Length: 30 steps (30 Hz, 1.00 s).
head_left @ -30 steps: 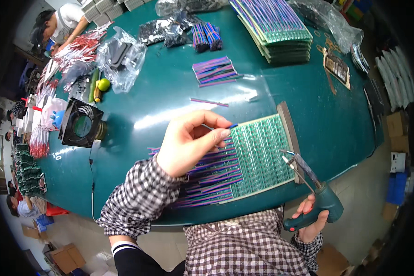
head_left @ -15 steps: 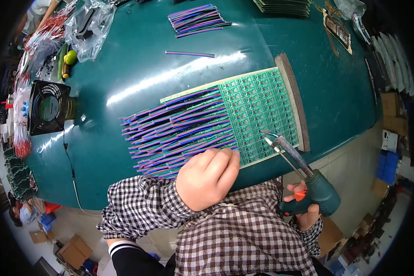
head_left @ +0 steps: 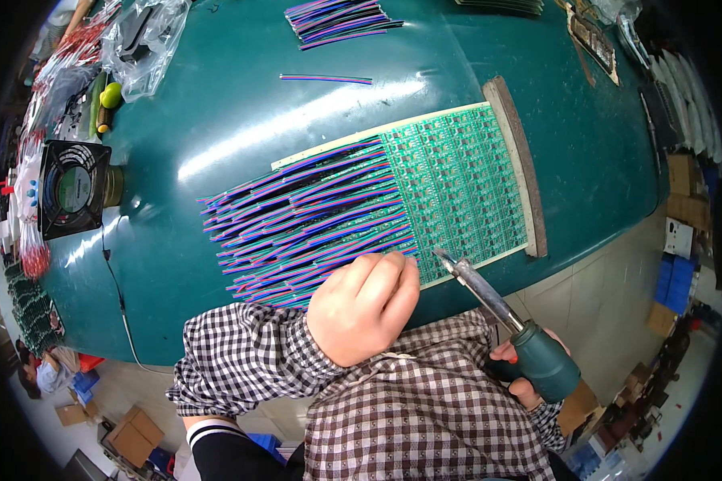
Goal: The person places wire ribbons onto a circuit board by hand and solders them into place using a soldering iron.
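Note:
My left hand (head_left: 364, 306) rests at the near edge of a green circuit board panel (head_left: 461, 180), fingers curled and pressed together. What they pinch is hidden; short ribbon wires (head_left: 297, 212) run beneath the hand. These flat multicoloured wires lie in rows, their right ends along the panel's left part. My right hand (head_left: 525, 393) is wrapped round the handle of a dark green gun-style soldering iron (head_left: 545, 362). The iron's metal barrel points up and left. Its tip is over the panel's near edge, a little right of my left fingertips.
A dark bar (head_left: 515, 164) borders the panel's right side. Beyond the panel lie one loose wire (head_left: 326, 78) and a wire bundle (head_left: 341, 22). A black fan (head_left: 74, 190) stands at left, its cable (head_left: 120, 301) trailing over the table's near edge. Clear plastic bags (head_left: 156, 48) sit far left.
The soldering iron has swung left and down, bringing its tip closer to my left fingertips. My left hand stays nearly still. The whole view has shifted slightly.

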{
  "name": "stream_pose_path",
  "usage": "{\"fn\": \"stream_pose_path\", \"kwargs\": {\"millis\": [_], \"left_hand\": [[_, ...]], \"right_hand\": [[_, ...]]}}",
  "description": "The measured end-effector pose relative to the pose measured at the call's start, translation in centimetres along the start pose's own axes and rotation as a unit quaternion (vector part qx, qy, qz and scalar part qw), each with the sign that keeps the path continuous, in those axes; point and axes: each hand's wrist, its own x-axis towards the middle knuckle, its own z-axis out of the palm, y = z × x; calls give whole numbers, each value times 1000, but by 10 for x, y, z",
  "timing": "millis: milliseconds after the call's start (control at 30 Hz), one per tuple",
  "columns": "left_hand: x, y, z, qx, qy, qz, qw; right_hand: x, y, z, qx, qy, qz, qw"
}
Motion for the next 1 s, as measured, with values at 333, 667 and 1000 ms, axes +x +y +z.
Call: {"fn": "stream_pose_path", "kwargs": {"millis": [333, 667, 1000], "left_hand": [[3, -2, -4, -16, -6, -6, 1000], [3, -2, -4, -24, -5, -8, 1000], [4, -2, -3, -22, -2, -10, 1000]], "right_hand": [[0, -1, -1, -14, -35, -16, 999], [1, 0, 4, -30, -29, -32, 999], [3, -5, 3, -23, -23, -6, 999]]}}
